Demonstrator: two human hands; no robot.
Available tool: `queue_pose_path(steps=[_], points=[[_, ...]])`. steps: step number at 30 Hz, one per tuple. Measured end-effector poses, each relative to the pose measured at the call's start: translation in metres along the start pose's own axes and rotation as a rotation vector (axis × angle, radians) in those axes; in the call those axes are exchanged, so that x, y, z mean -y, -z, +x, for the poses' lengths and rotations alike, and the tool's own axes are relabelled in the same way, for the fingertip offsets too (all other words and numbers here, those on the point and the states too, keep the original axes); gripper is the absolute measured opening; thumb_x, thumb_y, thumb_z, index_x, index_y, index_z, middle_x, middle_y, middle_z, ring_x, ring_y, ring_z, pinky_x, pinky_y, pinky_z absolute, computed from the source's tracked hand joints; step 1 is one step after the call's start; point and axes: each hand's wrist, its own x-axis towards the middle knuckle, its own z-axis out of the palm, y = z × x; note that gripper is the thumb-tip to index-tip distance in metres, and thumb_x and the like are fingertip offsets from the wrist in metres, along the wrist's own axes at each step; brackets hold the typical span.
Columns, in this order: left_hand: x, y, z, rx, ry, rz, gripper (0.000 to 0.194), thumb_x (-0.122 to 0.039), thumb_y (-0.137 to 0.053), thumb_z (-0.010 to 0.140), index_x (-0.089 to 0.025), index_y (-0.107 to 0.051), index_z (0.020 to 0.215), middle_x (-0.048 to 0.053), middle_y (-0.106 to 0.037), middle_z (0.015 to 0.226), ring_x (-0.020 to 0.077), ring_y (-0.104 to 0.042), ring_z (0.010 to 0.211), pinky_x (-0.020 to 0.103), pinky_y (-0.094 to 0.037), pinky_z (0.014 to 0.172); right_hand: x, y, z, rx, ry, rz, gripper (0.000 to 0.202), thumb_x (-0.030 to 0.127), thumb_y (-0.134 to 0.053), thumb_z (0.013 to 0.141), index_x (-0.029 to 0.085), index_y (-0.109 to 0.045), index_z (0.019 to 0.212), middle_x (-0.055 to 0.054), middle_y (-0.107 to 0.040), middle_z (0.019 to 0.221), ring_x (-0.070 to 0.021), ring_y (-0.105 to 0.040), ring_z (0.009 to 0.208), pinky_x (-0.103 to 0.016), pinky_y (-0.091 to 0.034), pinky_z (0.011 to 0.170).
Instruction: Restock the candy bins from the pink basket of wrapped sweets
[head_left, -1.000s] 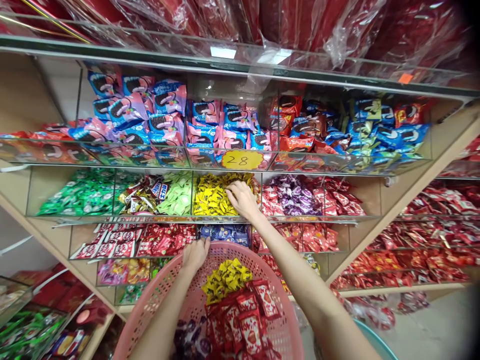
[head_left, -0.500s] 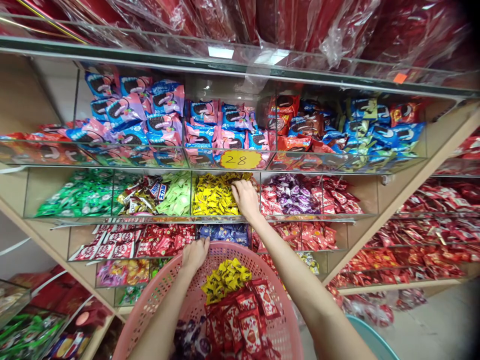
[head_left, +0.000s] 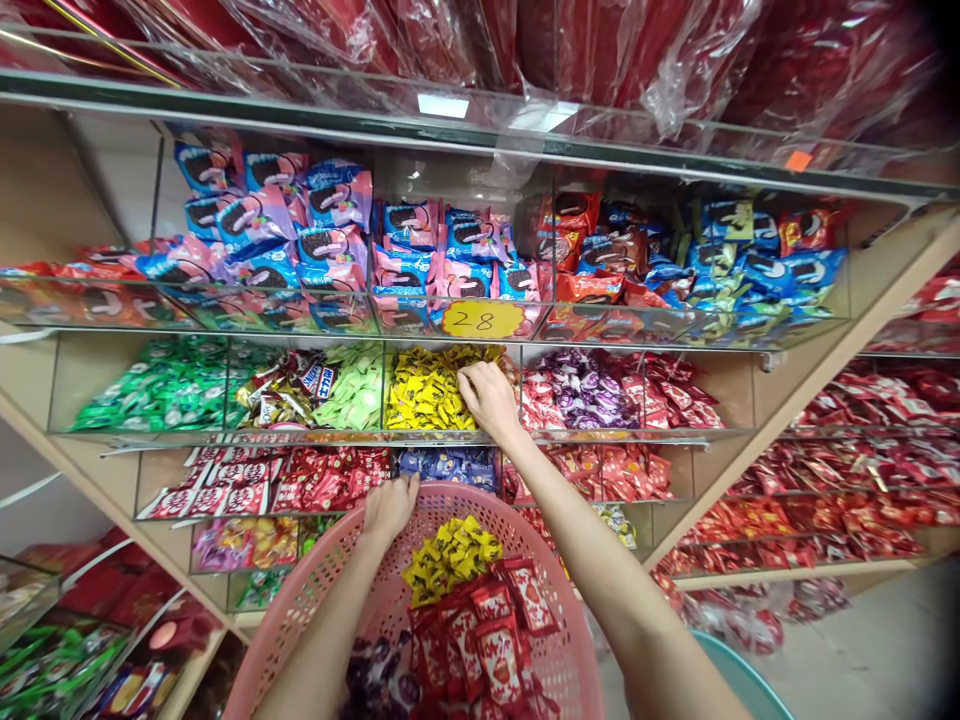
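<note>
My left hand (head_left: pixel 391 508) is closed over the far rim of a pink perforated basket (head_left: pixel 300 600). Inside the basket lie yellow-wrapped candies (head_left: pixel 452 556), red-and-white packets (head_left: pixel 499 655) and dark purple candies (head_left: pixel 379 675). My right hand (head_left: pixel 491 400) reaches into the middle shelf, at the right side of a compartment of yellow candies (head_left: pixel 424 390). Its fingers are curled down against the yellow pile, and whatever they hold, if anything, is hidden.
Blue and pink cookie packets (head_left: pixel 255 225) fill the shelf above, behind a clear front with a yellow label (head_left: pixel 484 319). Green candies (head_left: pixel 172 385) lie left, purple ones (head_left: pixel 589 390) right. A teal container (head_left: pixel 739 675) stands at lower right.
My right hand has shifted very slightly left over the yellow candies. My left hand and the basket are nearly unchanged.
</note>
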Motion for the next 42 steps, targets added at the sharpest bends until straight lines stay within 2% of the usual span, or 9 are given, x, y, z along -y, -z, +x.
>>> queue_pose_path(steps=[4, 8, 13, 15, 25, 30, 37, 42], points=[[0.000, 0.000, 0.000, 0.006, 0.003, -0.001, 0.056, -0.047, -0.013, 0.087, -0.018, -0.061, 0.091, 0.011, -0.066, 0.084, 0.0229, -0.061, 0.083, 0.034, -0.041, 0.073, 0.002, 0.001, -0.001, 0.060, 0.071, -0.051, 0.033, 0.031, -0.026, 0.090, 0.018, -0.055, 0.099, -0.009, -0.055, 0.089, -0.0199, -0.044, 0.087, -0.032, -0.032, 0.078], [0.000, 0.000, 0.000, 0.001, -0.002, -0.001, 0.056, -0.047, -0.013, 0.087, -0.019, -0.061, 0.090, 0.011, -0.066, 0.084, 0.0228, -0.061, 0.082, 0.033, -0.041, 0.072, 0.004, 0.003, -0.006, 0.067, 0.145, -0.088, 0.033, 0.032, -0.027, 0.090, 0.017, -0.052, 0.105, -0.008, -0.055, 0.084, -0.0201, -0.044, 0.084, -0.032, -0.031, 0.076], [0.001, -0.001, 0.000, 0.013, 0.005, 0.004, 0.057, -0.047, -0.013, 0.087, -0.018, -0.061, 0.093, 0.012, -0.066, 0.085, 0.0231, -0.061, 0.082, 0.034, -0.041, 0.073, 0.005, 0.008, -0.022, 0.135, 0.237, -0.106, 0.032, 0.036, -0.029, 0.089, 0.018, -0.055, 0.086, -0.007, -0.055, 0.077, -0.0189, -0.044, 0.079, -0.031, -0.029, 0.073], [0.001, -0.002, 0.000, 0.004, -0.002, 0.009, 0.057, -0.047, -0.012, 0.087, -0.018, -0.061, 0.093, 0.012, -0.066, 0.085, 0.0234, -0.061, 0.082, 0.034, -0.041, 0.072, 0.005, 0.011, -0.030, 0.169, 0.263, -0.115, 0.032, 0.039, -0.031, 0.088, 0.019, -0.055, 0.084, -0.007, -0.054, 0.077, -0.0194, -0.044, 0.080, -0.032, -0.028, 0.073], [0.002, -0.005, 0.001, 0.008, -0.003, 0.026, 0.060, -0.050, -0.011, 0.086, -0.018, -0.061, 0.096, 0.012, -0.066, 0.087, 0.0231, -0.061, 0.083, 0.033, -0.041, 0.073, 0.004, 0.030, -0.050, 0.226, 0.200, -0.080, 0.032, 0.038, -0.033, 0.089, 0.019, -0.054, 0.102, -0.007, -0.060, 0.091, -0.0203, -0.043, 0.092, -0.035, -0.024, 0.083], [0.001, -0.004, 0.001, 0.003, -0.004, 0.033, 0.059, -0.048, -0.011, 0.087, -0.018, -0.061, 0.095, 0.012, -0.066, 0.085, 0.0241, -0.061, 0.082, 0.034, -0.042, 0.072, 0.007, 0.031, -0.056, 0.242, 0.199, -0.064, 0.031, 0.036, -0.032, 0.089, 0.020, -0.054, 0.105, -0.007, -0.060, 0.096, -0.0198, -0.043, 0.095, -0.036, -0.023, 0.085], [0.001, -0.002, 0.000, 0.009, -0.005, 0.032, 0.059, -0.048, -0.012, 0.087, -0.018, -0.062, 0.094, 0.012, -0.066, 0.085, 0.0239, -0.061, 0.082, 0.034, -0.041, 0.073, 0.006, 0.033, -0.056, 0.227, 0.095, 0.054, 0.031, 0.039, -0.038, 0.087, 0.022, -0.054, 0.107, -0.005, -0.059, 0.101, -0.0191, -0.043, 0.097, -0.034, -0.024, 0.084], [0.001, -0.003, 0.000, 0.000, -0.006, 0.016, 0.058, -0.048, -0.013, 0.087, -0.018, -0.062, 0.093, 0.011, -0.066, 0.083, 0.0235, -0.061, 0.081, 0.033, -0.041, 0.072, 0.003, 0.033, -0.055, 0.212, 0.111, 0.099, 0.026, 0.034, -0.039, 0.087, 0.025, -0.055, 0.106, -0.004, -0.060, 0.101, -0.0188, -0.045, 0.098, -0.035, -0.025, 0.083]])
